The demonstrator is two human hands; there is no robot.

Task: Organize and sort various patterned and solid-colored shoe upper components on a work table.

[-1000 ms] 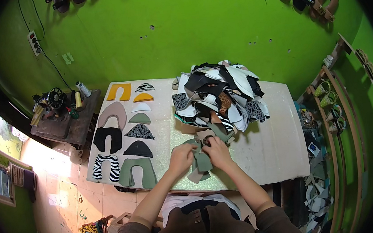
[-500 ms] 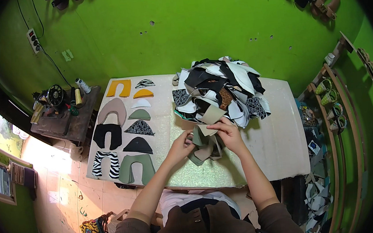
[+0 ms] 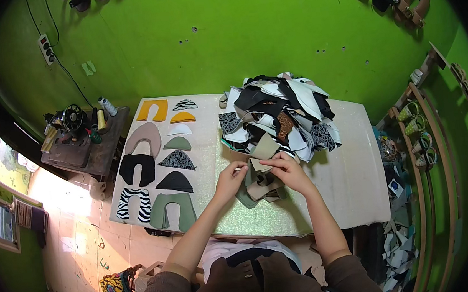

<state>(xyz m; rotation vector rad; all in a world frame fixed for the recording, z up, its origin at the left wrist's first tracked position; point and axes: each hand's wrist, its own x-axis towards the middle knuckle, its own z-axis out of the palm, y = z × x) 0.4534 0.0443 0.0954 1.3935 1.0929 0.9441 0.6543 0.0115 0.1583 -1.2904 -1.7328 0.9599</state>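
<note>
At the near side of the table, my left hand [image 3: 232, 179] is closed, its fingertips pinching the edge of an olive-green material piece [image 3: 244, 196]. Opposite it, my right hand [image 3: 292, 175] pinches a small beige material piece [image 3: 257, 166] by its edge. Below my fingers more beige and green cut pieces [image 3: 264, 189] hang or lie bunched together; how they overlap is partly hidden. Just beyond my hands rises a large heap of mixed cut scraps [image 3: 275, 106] in black, white, leopard and patterned material, with a beige flap [image 3: 265, 146] sticking out toward me.
Sorted U-shaped and half-round pieces, among them a green U-shape [image 3: 173, 210] and a black half-round [image 3: 175, 182], lie in two columns on the table's left. A sewing machine [image 3: 73, 120] stands farther left. Sandals hang on a wooden rack [image 3: 420, 146] at right; scraps cover the floor there.
My left hand has shifted slightly and its fingertips now meet the pieces higher up. My right fingers have moved a little down and left along the beige piece. The view has tilted slightly.
</note>
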